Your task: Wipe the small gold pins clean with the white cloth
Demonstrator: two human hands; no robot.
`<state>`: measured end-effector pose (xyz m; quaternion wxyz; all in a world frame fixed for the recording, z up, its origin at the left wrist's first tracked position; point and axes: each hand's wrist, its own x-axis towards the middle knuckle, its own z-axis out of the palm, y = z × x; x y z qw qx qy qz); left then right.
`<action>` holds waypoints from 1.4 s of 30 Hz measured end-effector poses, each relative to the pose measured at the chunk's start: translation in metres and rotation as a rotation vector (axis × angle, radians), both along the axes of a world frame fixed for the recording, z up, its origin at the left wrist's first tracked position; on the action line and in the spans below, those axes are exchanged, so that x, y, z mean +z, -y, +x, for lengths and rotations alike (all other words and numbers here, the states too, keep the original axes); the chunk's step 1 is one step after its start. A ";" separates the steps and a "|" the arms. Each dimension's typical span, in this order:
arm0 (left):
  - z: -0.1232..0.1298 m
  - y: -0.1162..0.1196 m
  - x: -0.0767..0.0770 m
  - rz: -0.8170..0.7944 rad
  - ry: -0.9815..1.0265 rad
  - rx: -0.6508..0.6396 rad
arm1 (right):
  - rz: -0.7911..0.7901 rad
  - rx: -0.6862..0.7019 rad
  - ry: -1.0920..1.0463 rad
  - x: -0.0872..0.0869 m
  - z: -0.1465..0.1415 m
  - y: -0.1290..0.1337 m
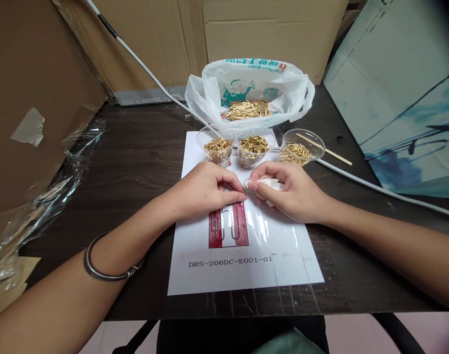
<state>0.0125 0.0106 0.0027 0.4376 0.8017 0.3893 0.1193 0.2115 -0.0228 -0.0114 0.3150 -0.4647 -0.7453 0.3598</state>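
My left hand is closed in a pinch over the upper part of a red-and-white printed drawing. Whatever may be between its fingertips is too small to make out. Crumpled white tissue is gripped in my right hand, just right of the left fingertips. Both hands rest over a white printed sheet under clear film, marked DRS-206DC-E001-01. Just beyond them stand a left clear cup, a middle clear cup and a right clear cup, each holding small brass-coloured metal parts.
A white plastic bag behind the cups holds many thin brass-coloured pins. A wooden stick leans through the right cup. One white cable crosses the dark table. Cardboard walls enclose the back and sides.
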 end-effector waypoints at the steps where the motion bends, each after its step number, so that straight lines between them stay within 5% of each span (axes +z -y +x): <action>1: 0.000 0.000 0.000 0.007 0.004 -0.005 | 0.002 0.004 0.012 0.000 0.000 0.000; 42: 0.002 0.000 0.006 0.008 -0.040 0.008 | 0.030 0.059 0.155 -0.001 0.000 0.001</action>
